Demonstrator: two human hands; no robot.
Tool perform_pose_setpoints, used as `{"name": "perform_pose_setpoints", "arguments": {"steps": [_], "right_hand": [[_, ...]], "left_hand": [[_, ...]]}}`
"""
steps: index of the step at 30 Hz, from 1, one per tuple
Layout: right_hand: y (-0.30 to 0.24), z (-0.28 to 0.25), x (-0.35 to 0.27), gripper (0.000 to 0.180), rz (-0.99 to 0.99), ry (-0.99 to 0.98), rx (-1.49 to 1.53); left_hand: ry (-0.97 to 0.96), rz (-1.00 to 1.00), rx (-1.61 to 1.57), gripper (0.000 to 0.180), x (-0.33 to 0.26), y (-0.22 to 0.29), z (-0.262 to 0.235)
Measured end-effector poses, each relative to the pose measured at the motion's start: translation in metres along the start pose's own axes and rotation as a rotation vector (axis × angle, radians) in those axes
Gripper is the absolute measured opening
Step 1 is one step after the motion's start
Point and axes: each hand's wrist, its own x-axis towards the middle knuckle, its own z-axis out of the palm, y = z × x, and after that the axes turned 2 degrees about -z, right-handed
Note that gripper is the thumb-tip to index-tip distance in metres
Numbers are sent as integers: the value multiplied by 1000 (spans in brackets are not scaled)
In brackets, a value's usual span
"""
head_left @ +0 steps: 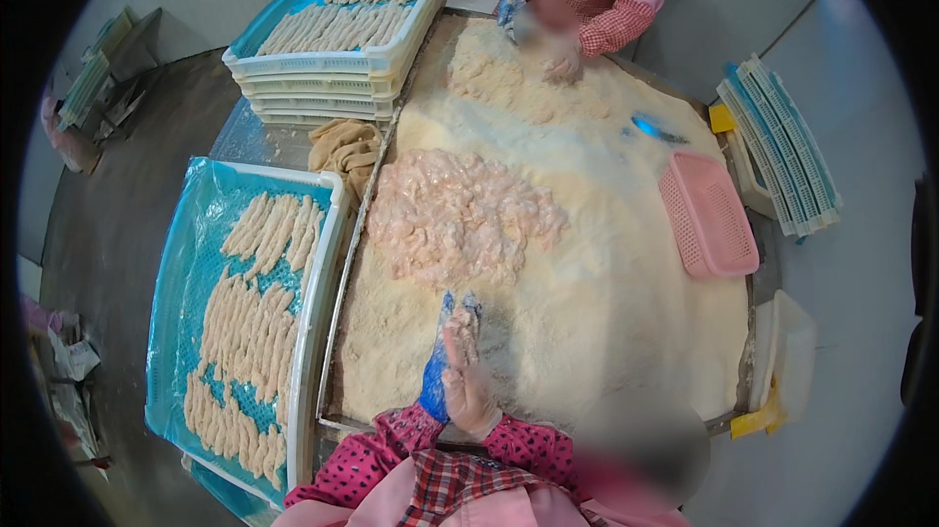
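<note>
My left hand [437, 369], in a blue glove, and my right hand [468, 380], in a clear floury glove, are pressed palm to palm with fingers pointing away from me. Anything between the palms is hidden. They are above pale flour-like powder [626, 331] spread over the table. Just beyond my fingertips is a wet pile of pale pink raw meat pieces [460, 214]. To my left, a white tray [337, 214] with a blue lining contains rows of powder-coated meat strips [249, 336].
Across the table, a co-worker's gloved hands [560, 63] touch the powder. A pink basket [712, 219] stands at the right edge, near a blue object [657, 129]. Stacked trays [323, 87] with more strips are at the far left, beside a brown cloth [347, 148].
</note>
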Motion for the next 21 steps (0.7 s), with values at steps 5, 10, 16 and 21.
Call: {"name": "perform_pose_setpoints", "arguments": {"steps": [5,10,16,21], "right_hand": [[-15,3,-8,64,60,61,123],[3,7,-7,70,-73,151,59],[8,12,-14,78,6,127,106],[19,0,-16,82,269,397,281]], "left_hand": [[-214,-563,243,71,-16,15,-82],[-324,-613,242,66,17,42,-46],[-450,-496,537,58,47,65,-13],[-1158,-510,1540,46,42,51,-100]]}}
